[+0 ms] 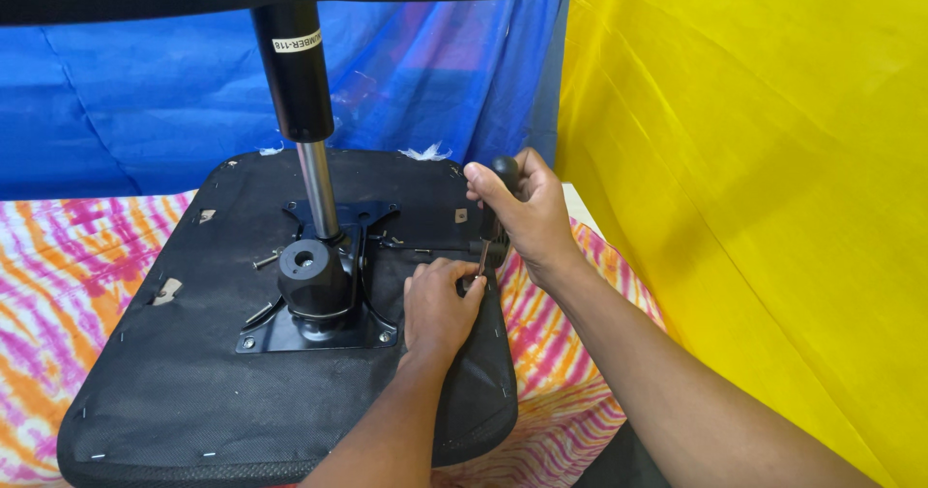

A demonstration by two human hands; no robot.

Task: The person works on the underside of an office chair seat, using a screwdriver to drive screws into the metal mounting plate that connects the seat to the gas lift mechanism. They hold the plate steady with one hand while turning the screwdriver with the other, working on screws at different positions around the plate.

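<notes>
Working at mid-frame on an upturned office chair seat (193, 391), black fabric underside up, lying on a tie-dye cloth (58, 266). Gripping a screwdriver's black handle (505, 171) in the closed right hand (522, 222), shaft pointing down at the seat's right edge. Pinching narrowly with the left hand (440, 304) right at the tip, fingertips touching the seat, probably steadying a screw, too small to tell. Sitting left of both hands: black mounting plate (319, 331) with gas-lift cylinder (295, 72) rising toward the upper left. Keeping the shaft upright, pressing straight down, holding the tip seated while turning slowly, minding the loose screw (266, 259) nearby.
</notes>
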